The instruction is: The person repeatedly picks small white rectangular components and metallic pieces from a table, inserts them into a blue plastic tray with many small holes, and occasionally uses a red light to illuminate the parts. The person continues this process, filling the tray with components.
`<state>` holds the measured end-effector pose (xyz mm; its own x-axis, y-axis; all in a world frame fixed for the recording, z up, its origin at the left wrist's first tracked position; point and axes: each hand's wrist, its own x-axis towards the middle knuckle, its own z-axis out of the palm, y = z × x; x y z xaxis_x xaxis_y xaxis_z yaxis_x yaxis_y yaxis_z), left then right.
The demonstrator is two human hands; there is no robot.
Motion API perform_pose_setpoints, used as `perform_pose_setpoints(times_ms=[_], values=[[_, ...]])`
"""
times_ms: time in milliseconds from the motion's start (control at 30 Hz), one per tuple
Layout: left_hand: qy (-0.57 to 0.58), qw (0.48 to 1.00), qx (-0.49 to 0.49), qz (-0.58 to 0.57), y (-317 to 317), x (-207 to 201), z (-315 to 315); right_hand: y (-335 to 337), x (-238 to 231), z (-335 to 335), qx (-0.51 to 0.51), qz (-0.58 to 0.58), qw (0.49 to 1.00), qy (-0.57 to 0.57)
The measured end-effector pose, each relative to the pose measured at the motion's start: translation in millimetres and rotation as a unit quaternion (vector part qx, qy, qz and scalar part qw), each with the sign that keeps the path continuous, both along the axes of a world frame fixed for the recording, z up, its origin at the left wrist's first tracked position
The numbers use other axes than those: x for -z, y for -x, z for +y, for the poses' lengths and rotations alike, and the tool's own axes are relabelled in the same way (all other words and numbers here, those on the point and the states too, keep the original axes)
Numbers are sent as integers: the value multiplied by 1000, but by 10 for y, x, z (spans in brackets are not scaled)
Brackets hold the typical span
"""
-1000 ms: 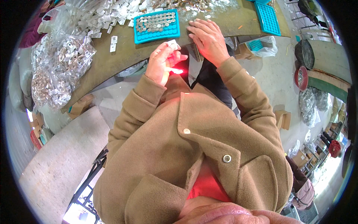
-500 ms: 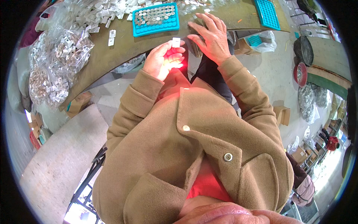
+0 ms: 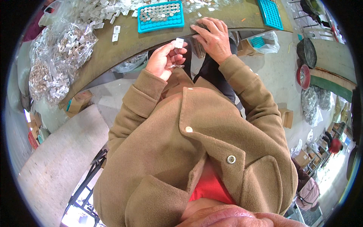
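A small white square plastic piece (image 3: pixel 179 42) is pinched between the thumb and forefinger of my left hand (image 3: pixel 164 60), in front of the table edge. Lower in that hand, a clear shiny bit (image 3: pixel 176 66) shows by the curled fingers; its kind is too small to tell. My right hand (image 3: pixel 214 39) reaches the table's front edge, its fingers bent but apart, fingertips at the tabletop; I see nothing held in it. Just beyond my hands lies a blue tray (image 3: pixel 160 28) with rows of round silvery pieces in most of its pockets and bare pockets along the near side.
Two white pieces (image 3: pixel 116 33) lie left of the tray. White parts (image 3: pixel 107 9) are heaped behind them. A clear bag of parts (image 3: pixel 62 60) bulges over the table's left side. Another blue tray (image 3: pixel 270 14) rests at right, above an open carton (image 3: pixel 246 48) below the table.
The red light on my left palm and coat is gone. My right hand's fingers have come lower and closer together at the table edge. The view has shifted slightly; the left hand keeps its white piece.
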<state>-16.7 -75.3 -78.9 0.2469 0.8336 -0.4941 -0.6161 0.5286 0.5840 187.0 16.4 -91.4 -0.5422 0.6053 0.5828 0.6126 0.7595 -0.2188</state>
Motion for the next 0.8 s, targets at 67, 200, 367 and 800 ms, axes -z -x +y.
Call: perform_pose_setpoints(times_ms=[67, 200, 367, 800], values=[[4, 1000, 3, -15, 3, 13, -2, -12, 71, 12, -7, 27, 1000, -6], [0, 1000, 4, -27, 0, 16, -13, -1, 167, 24, -22, 78, 996, -21], [11, 1000, -4, 6, -24, -7, -31, -4, 98, 14, -8, 63, 998, 15], [11, 999, -27, -35, -54, 16, -35, 17, 73, 31, -19, 156, 988, -1]])
